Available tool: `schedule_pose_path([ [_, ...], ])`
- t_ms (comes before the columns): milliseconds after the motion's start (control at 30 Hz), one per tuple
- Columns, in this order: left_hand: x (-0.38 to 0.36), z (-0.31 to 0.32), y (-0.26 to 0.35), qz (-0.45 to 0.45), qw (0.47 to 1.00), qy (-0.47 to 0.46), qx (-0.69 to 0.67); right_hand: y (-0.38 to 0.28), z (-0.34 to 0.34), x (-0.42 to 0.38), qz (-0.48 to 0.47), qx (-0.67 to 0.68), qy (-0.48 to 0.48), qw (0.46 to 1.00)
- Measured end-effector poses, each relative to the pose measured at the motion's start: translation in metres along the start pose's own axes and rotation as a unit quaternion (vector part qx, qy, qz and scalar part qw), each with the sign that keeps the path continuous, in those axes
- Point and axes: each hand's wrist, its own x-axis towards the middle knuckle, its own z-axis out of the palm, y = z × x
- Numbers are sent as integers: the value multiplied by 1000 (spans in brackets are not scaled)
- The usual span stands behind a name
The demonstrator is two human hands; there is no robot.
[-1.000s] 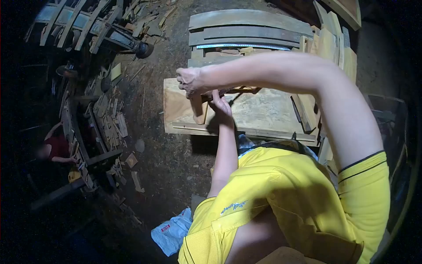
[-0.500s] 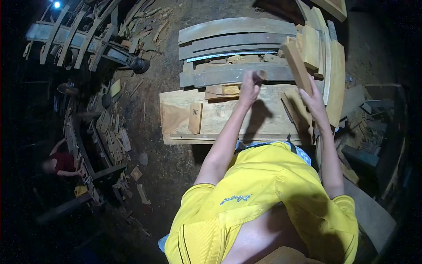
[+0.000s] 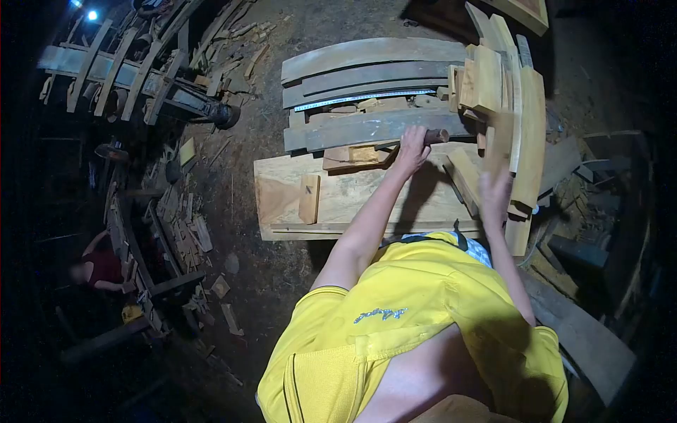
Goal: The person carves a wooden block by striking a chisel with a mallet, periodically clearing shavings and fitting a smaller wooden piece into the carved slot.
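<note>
left hand (image 3: 411, 149) clenched on dark handle (image 3: 434, 136), right hand (image 3: 496, 185) (blurred, grip unclear) by stacked wood pieces (image 3: 493, 92), plank counter (image 3: 282, 194), dim dirt-floor workshop

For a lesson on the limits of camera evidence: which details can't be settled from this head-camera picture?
- Right hand: motion blur; whether it grips the wood block above it is unclear.
- Left hand: its fingers hide most of the dark handle, so the tool type is unknown.
- Person at the left: dim and small.
- Frame corners: black, cut off by the lens.
</note>
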Motion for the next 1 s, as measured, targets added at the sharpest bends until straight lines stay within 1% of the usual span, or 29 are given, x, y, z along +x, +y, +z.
schedule_pose_path([
  [33,0,1,0,-5,1000,-12,4,2,2,0,-29,-30,-159,986],
  [67,2,2,0,-10,1000,-22,8,4,5,-1,-32,-31,-159,986],
  [133,6,3,-2,-12,999,-23,19,2,13,-3,-54,-49,-77,994],
  [167,1,5,-2,-16,999,-32,27,-7,11,-2,-52,-49,-82,994],
  [233,-2,7,-2,-20,999,-33,26,-26,1,4,36,-38,80,995],
  [267,2,7,-3,-15,999,-31,26,-34,5,4,106,21,93,990],
  [300,2,7,-3,-11,999,-31,27,-24,9,3,105,23,95,990],
  [333,3,9,-4,-15,999,-30,29,-4,18,1,44,-34,-35,998],
  [367,3,12,-5,-20,999,-29,30,11,25,-1,-19,-92,-165,982],
  [400,-1,15,-6,-17,999,-29,29,17,28,-9,-65,-66,-131,987],
  [433,-2,15,-6,-7,999,-24,27,13,26,-2,-70,-67,-131,987],
  [500,-11,13,-9,-7,999,-25,27,9,21,2,53,-16,-102,993],
  [533,-10,4,-3,-23,999,-17,17,7,14,6,46,-37,-55,997],
  [567,-9,-3,0,-38,999,-7,6,17,10,15,-13,-8,-18,1000],
  [600,-7,-14,2,-37,999,-7,6,26,5,20,17,-17,0,1000],
  [633,-7,-27,2,-42,998,47,-30,20,-3,24,47,-27,20,998],
  [667,-10,-41,2,-49,992,100,-66,9,-10,27,48,-27,20,998],
  [733,-23,-74,0,-94,972,212,-41,-9,-18,30,109,-21,-17,994],
  [767,-36,-86,-3,-196,937,261,-123,-5,-15,34,110,-21,-17,994],
  [800,-49,-98,-6,-294,883,305,-202,5,-9,42,42,-34,-37,998],
  [833,-56,-115,-7,-340,834,338,-274,9,-3,51,-27,-46,-58,997],
  [867,-67,-117,-23,-292,820,421,-255,-12,3,59,-70,-52,-99,991],
  [900,-80,-115,-47,-312,741,483,-348,-46,11,68,-112,-56,-140,982],
  [967,-106,-112,-76,-315,574,538,-531,-102,39,90,-173,-55,-257,949],
  [1000,-108,-112,-71,-281,540,578,-543,-142,52,99,-272,-135,-305,903],
])
